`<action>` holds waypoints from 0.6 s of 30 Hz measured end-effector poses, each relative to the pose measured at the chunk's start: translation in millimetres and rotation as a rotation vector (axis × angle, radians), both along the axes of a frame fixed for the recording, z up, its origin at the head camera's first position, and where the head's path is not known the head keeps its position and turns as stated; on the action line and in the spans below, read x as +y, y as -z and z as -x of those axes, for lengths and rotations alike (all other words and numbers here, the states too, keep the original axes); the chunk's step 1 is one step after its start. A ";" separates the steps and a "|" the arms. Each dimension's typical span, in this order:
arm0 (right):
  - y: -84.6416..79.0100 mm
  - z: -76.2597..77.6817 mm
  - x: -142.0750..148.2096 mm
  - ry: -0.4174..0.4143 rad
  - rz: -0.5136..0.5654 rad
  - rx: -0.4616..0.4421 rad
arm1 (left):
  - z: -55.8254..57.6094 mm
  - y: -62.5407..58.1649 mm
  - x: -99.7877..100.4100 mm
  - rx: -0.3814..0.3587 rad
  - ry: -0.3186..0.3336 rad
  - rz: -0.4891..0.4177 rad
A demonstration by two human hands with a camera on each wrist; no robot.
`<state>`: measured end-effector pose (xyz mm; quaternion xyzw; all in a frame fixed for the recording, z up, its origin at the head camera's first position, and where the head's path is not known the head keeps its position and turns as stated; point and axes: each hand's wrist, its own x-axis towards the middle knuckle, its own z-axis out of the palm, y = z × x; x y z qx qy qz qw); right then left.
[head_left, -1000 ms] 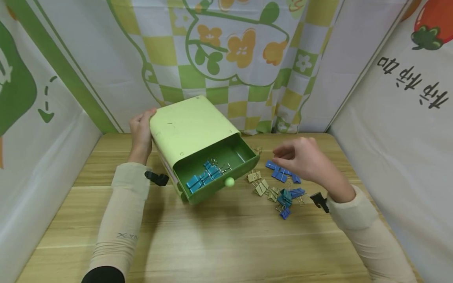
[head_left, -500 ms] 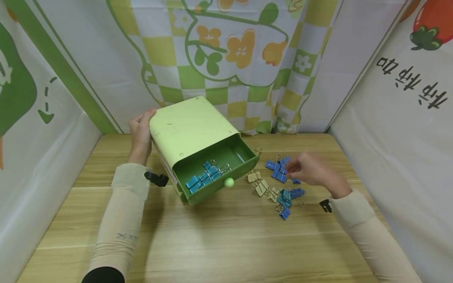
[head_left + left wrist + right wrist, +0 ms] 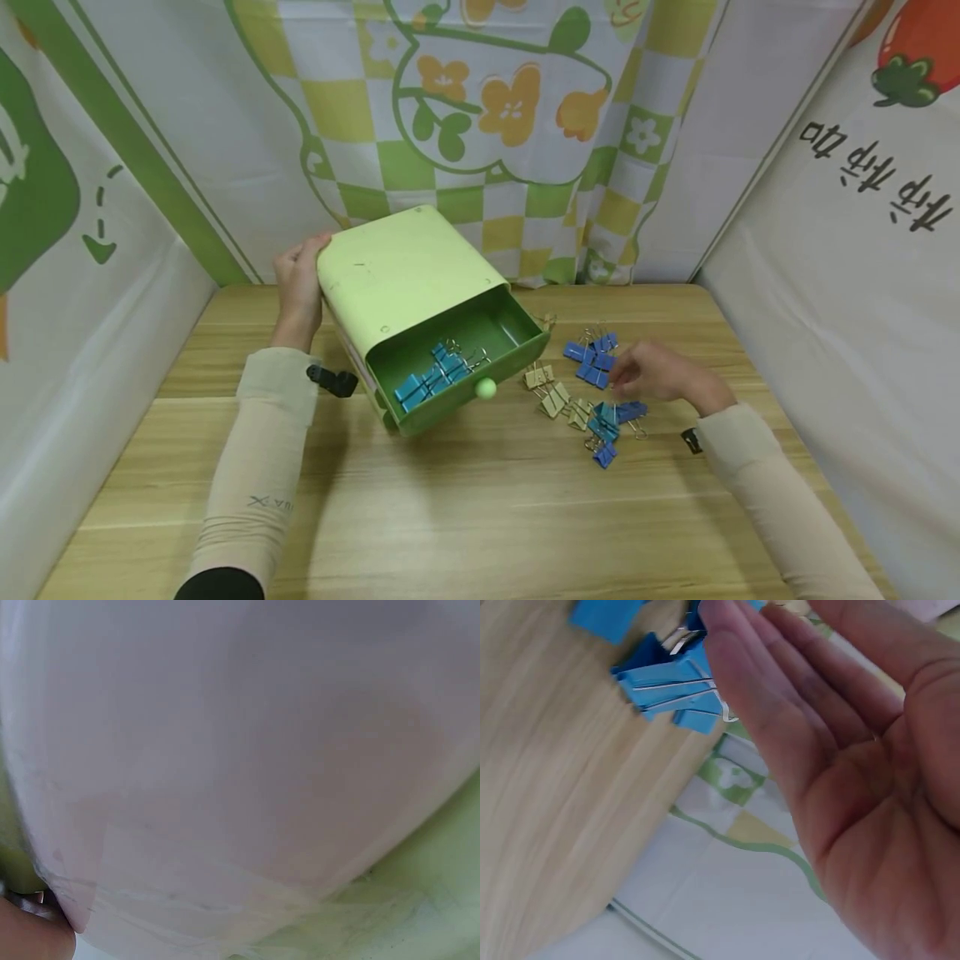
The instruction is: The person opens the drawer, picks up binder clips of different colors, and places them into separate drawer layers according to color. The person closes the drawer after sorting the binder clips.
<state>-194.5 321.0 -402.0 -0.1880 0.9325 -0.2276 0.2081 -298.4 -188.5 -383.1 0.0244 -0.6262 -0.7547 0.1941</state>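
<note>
My left hand (image 3: 297,287) grips the back left side of a light-green drawer box (image 3: 412,271), its front angled toward the right. The green drawer (image 3: 450,408) is pulled out, showing light-blue binder clips (image 3: 435,375) inside. In the left wrist view, a pale side of the box fills most of the picture, with a bit of finger (image 3: 34,934) at the lower left. My right hand (image 3: 660,375) is low over the table beside blue binder clips (image 3: 592,358), fingertips right at them. I cannot tell whether it pinches one. In the right wrist view, its fingers (image 3: 780,697) reach toward blue clips (image 3: 667,679).
Gold binder clips (image 3: 553,398) lie right of the drawer. A teal clip (image 3: 603,421) and more blue clips (image 3: 604,454) lie nearer the front of the wooden table (image 3: 480,517). A patterned curtain (image 3: 510,208) hangs behind, with white side walls (image 3: 847,275).
My right hand has come down and slightly right to the blue clips; a single blue clip seen earlier there is now hidden behind the fingers. My left hand and the drawer box stay put.
</note>
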 end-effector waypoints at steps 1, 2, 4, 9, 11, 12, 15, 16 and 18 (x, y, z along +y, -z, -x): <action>2.2 0.8 0.6 -0.003 0.003 -0.017 | 0.1 0.0 0.0 -0.001 -0.001 0.002; 4.2 1.4 0.9 -0.008 0.007 -0.030 | 0.2 -0.1 0.1 0.000 -0.001 0.001; 8.0 2.6 1.2 -0.028 0.021 -0.047 | 0.3 0.0 0.0 0.001 0.000 -0.002; 13.4 4.6 1.8 -0.055 0.051 -0.073 | -0.5 0.0 -0.7 -0.004 0.011 -0.010; 14.0 4.9 2.0 -0.057 0.055 -0.087 | -1.0 -0.1 -0.9 -0.011 0.015 -0.012; 13.9 4.8 2.2 -0.059 0.055 -0.092 | -1.2 -0.2 -1.0 -0.013 0.017 -0.014; 14.2 4.4 2.7 -0.056 0.064 -0.112 | -1.8 -0.3 -0.8 -0.018 0.019 -0.013; 14.5 4.2 2.9 -0.059 0.071 -0.115 | -1.9 -0.3 -0.8 -0.017 0.020 -0.013; 14.1 3.2 2.6 -0.059 0.097 -0.138 | -1.9 -0.4 -0.7 -0.013 0.020 -0.011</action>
